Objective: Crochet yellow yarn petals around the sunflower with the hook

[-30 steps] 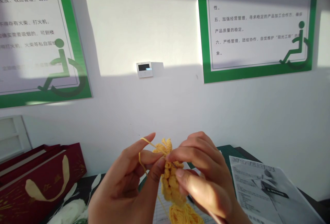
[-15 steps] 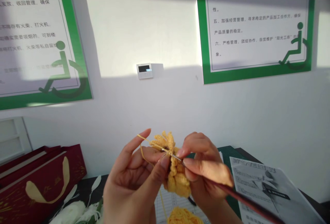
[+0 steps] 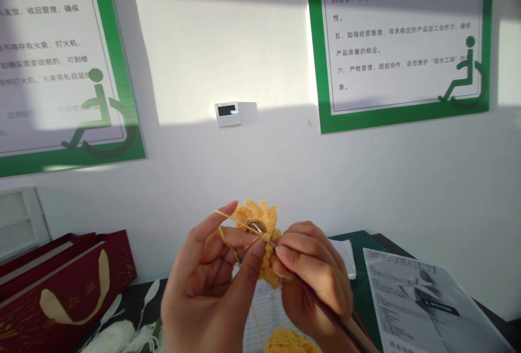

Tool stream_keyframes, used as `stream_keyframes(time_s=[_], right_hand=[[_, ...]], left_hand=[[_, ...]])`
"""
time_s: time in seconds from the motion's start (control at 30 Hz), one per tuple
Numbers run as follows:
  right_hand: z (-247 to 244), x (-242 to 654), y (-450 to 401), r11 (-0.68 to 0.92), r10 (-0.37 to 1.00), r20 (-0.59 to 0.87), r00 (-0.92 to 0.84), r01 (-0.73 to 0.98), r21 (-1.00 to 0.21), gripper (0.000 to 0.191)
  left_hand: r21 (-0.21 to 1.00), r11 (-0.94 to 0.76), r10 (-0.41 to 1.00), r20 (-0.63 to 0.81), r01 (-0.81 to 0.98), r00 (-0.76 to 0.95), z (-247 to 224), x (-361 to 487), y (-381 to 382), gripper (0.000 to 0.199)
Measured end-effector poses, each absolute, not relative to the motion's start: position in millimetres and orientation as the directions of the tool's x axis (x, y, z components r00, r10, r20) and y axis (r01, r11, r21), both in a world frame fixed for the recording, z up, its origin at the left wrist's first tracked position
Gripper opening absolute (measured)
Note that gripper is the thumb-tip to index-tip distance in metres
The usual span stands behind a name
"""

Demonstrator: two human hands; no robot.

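Note:
Between my hands is a yellow crocheted flower [image 3: 254, 213] with curled petals and a brownish centre. My left hand [image 3: 215, 271] pinches its edge between thumb and fingers, and yellow yarn [image 3: 224, 215] runs over the raised index finger. In my right hand [image 3: 315, 271] is a crochet hook [image 3: 321, 304] with a dark reddish handle; its metal tip passes into the stitches beside my left thumb. Below the hands lies a ball of yellow yarn [image 3: 290, 341], with a strand rising from it. My fingers hide part of the flower's lower petals.
Dark red gift bags [image 3: 69, 288] stand at the left, near white yarn [image 3: 109, 337] and pale leaf-like pieces. Under the hands is a printed sheet [image 3: 266, 309]. A green cutting mat [image 3: 360, 255] and a plastic-covered leaflet [image 3: 431, 304] lie at the right, before the wall.
The flower has turned so its brownish centre shows more. My right hand has moved slightly left and closer to my left thumb, and the hook's handle now slants more steeply.

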State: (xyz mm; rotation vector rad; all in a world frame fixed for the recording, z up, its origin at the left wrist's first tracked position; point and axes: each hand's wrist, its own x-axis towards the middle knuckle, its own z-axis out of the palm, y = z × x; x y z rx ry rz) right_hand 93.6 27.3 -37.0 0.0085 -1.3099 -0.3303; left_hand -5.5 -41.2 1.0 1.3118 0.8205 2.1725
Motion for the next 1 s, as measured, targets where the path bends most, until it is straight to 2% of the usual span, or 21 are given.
stream_keyframes(time_s=[0.1,0.23,0.4,0.53,0.67,0.73,0.8,0.83,0.9,0.97,1.0], right_hand=[[-38,98,22,1.000,0.017,0.969,0.247,0.010,-0.021,0.023],[-34,97,16,0.925,0.342,0.886,0.313,-0.278,-0.259,0.009],[-24,94,19,0.690,0.606,0.771,0.197,-0.613,-0.386,0.019],[-20,94,23,0.483,0.705,0.709,0.030,-0.752,-0.449,0.028],[-20,89,23,0.418,0.699,0.713,-0.052,-0.779,-0.467,0.035],[-21,85,23,0.462,0.671,0.741,-0.022,-0.769,-0.441,0.032],[-23,83,25,0.571,0.611,0.790,0.051,-0.719,-0.395,0.024],[-25,84,25,0.661,0.559,0.822,0.113,-0.658,-0.359,0.017],[-29,89,27,0.873,0.379,0.894,0.237,-0.413,-0.261,0.005],[-34,95,29,0.989,0.141,0.954,0.266,-0.082,-0.124,0.013],[-36,98,31,0.997,0.073,0.963,0.259,0.008,-0.077,0.018]], left_hand=[[0.688,-0.723,0.652,0.653,-0.056,-0.386,0,-9,-40,0.043],[0.716,-0.689,0.706,0.630,-0.109,-0.325,3,-16,-40,0.041],[0.759,-0.626,0.771,0.570,-0.177,-0.284,5,-23,-38,0.038],[0.782,-0.579,0.809,0.515,-0.232,-0.283,3,-24,-34,0.027],[0.774,-0.580,0.808,0.508,-0.255,-0.297,4,-20,-34,0.023],[0.761,-0.600,0.792,0.520,-0.246,-0.321,5,-18,-36,0.022],[0.754,-0.613,0.780,0.529,-0.238,-0.335,6,-16,-38,0.022],[0.754,-0.613,0.780,0.530,-0.235,-0.334,6,-15,-39,0.023],[0.756,-0.608,0.787,0.531,-0.243,-0.316,5,-14,-41,0.027],[0.761,-0.584,0.808,0.511,-0.282,-0.293,3,-12,-42,0.032],[0.774,-0.550,0.833,0.481,-0.315,-0.273,2,-11,-42,0.033]])
